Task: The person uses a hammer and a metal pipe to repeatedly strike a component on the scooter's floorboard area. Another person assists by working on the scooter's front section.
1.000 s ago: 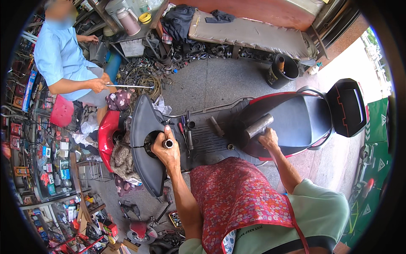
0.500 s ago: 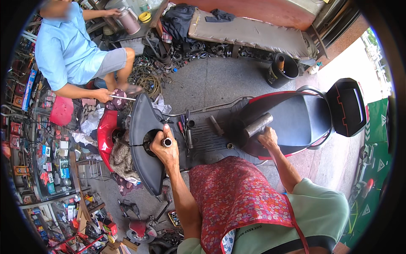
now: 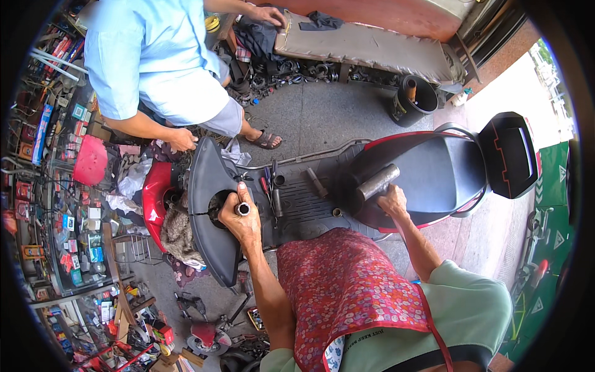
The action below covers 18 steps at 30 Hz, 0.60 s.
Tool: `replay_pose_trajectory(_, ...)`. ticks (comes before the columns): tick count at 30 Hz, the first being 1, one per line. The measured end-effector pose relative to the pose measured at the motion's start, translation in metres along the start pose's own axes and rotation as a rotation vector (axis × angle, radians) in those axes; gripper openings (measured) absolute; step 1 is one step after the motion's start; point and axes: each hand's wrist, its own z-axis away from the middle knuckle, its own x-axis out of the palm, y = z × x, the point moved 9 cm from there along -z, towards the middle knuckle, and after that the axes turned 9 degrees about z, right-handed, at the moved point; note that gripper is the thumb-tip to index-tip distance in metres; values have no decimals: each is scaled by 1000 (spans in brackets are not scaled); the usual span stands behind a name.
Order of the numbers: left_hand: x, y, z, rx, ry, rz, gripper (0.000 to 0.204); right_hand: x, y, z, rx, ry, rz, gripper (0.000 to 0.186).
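Observation:
A scooter lies lengthwise before me, its black seat [image 3: 427,164] at the right. My left hand [image 3: 238,223] is closed round an upright metal tube [image 3: 242,209] with a hollow end, over the hole in the dark plastic front panel [image 3: 214,248]. What the tube's lower end touches is hidden. In my right hand [image 3: 393,201] is a hammer [image 3: 378,181] with a thick cylindrical metal head, held above the seat's front. Between my hands, the footboard [image 3: 297,223] carries screwdrivers [image 3: 268,186], a long socket [image 3: 277,203], a bolt-shaped metal tool [image 3: 317,183] and a small ring [image 3: 337,212].
Another person in a light blue shirt [image 3: 161,56] stands at the far left, one hand [image 3: 183,139] by the panel's far tip. A padded bench [image 3: 372,49] and a black bucket [image 3: 414,102] are beyond the scooter. Cluttered shelves [image 3: 74,217] line the left.
The other person has risen from sitting and moved right, one hand going from a jug to the bench's end. The rod in their other hand no longer shows. My hands have barely moved.

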Motion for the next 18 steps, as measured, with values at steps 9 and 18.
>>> replay_pose_trajectory(9,0,0,0,9,2,-17,48,-1,-1,0,-17,13,4,23)
replay_pose_trajectory(18,-1,0,0,-9,-8,-24,48,0,-1,0,-12,-15,7,24)
